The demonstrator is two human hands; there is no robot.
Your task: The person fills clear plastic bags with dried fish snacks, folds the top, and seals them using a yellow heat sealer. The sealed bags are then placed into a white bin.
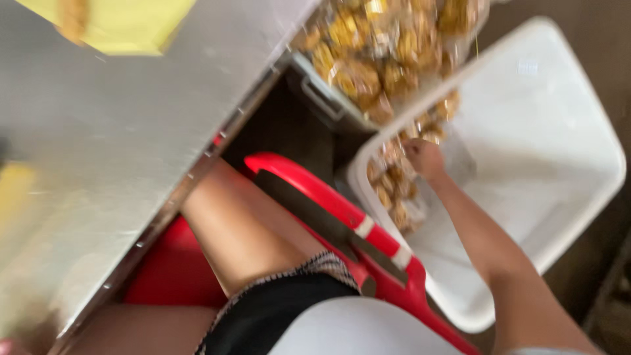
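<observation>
Beside the steel bench (98,151), the right hand (424,158) closes on clear packets of golden snacks (391,187) in a white plastic tub (559,164); better grip gently, avoiding crushing; left hand unseen.

Free: right half of white tub (565,164) | Blocked: wrapped snack packs (394,190) at left wall; counter (118,151) edge, red chair (342,210) flanking.

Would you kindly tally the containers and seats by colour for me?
White plastic tub: 1
Grey metal bin heaped with golden wrapped snacks: 1
Red plastic chair: 1
Total: 3
</observation>
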